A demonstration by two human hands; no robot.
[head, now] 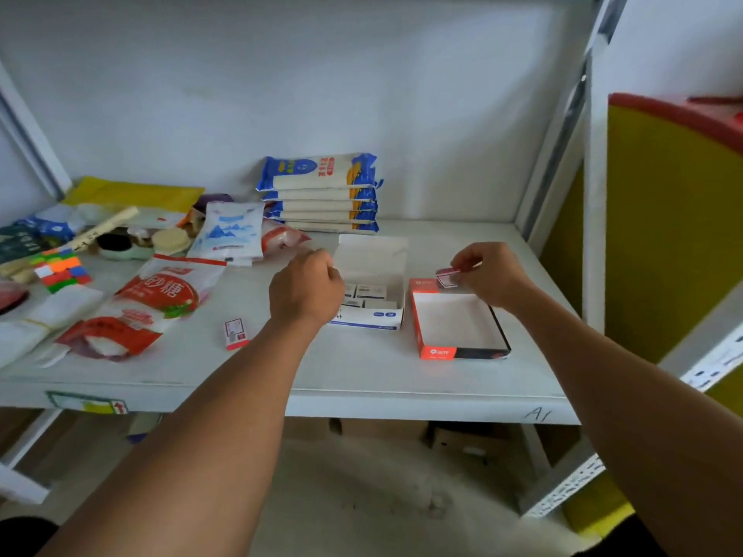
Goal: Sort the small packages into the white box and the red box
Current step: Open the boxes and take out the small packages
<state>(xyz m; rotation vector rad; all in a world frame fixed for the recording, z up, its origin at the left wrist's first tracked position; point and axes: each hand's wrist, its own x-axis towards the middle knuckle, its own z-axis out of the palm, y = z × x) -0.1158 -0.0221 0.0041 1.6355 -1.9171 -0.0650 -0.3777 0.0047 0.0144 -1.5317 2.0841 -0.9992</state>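
The white box (368, 321) sits open mid-shelf with its lid up and several small white packages (370, 292) inside. My left hand (305, 289) hovers over its left edge, fingers curled; whether it holds anything is hidden. To the right lies the red box (422, 333), an open tray with a bare white floor. My right hand (492, 273) is above its far end, pinching a small red-and-white package (448, 276). Another small red-and-white package (235, 333) lies on the shelf, left of my left forearm.
Red sugar bags (157, 303) lie at the left, with a colourful cube puzzle (62, 271) and clutter behind. A stack of blue-and-white noodle packs (321, 195) stands by the back wall. The shelf's front edge (402, 408) is below; an upright post (595, 195) stands right.
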